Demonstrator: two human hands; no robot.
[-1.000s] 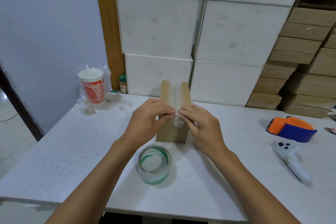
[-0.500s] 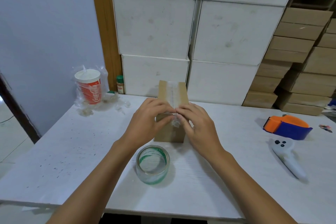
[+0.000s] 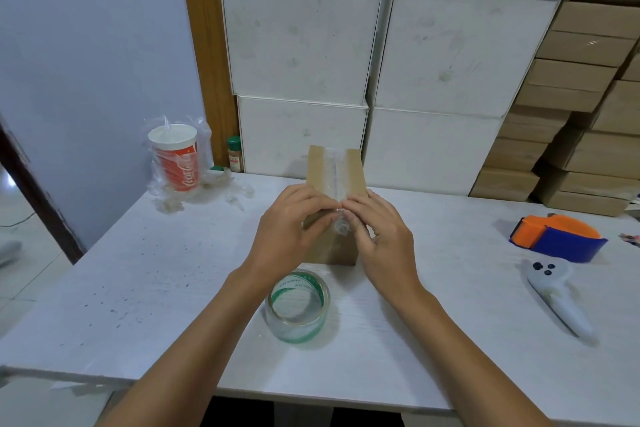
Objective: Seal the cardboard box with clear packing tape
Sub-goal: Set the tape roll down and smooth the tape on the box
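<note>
A small brown cardboard box (image 3: 320, 168) stands in the middle of the white table (image 3: 145, 274), with a strip of clear tape (image 3: 335, 166) running along its top seam. My left hand (image 3: 289, 236) and my right hand (image 3: 382, 236) meet at the box's near top edge. Their fingertips pinch a crumpled end of the tape (image 3: 341, 227) that hangs over the front face. A roll of clear packing tape (image 3: 298, 307) with a green-printed core lies flat on the table just in front of the box, between my forearms.
An orange and blue tape dispenser (image 3: 557, 237) and a white controller (image 3: 554, 295) lie at the right. A red paper cup in a plastic bag (image 3: 176, 159) and a small spice jar (image 3: 234, 153) stand at the back left. White and brown boxes (image 3: 433, 52) are stacked behind the table.
Both hands stay at the box's near top edge, working the crumpled tape end slightly downward over the front face. The view has shifted a little; nothing else moved.
</note>
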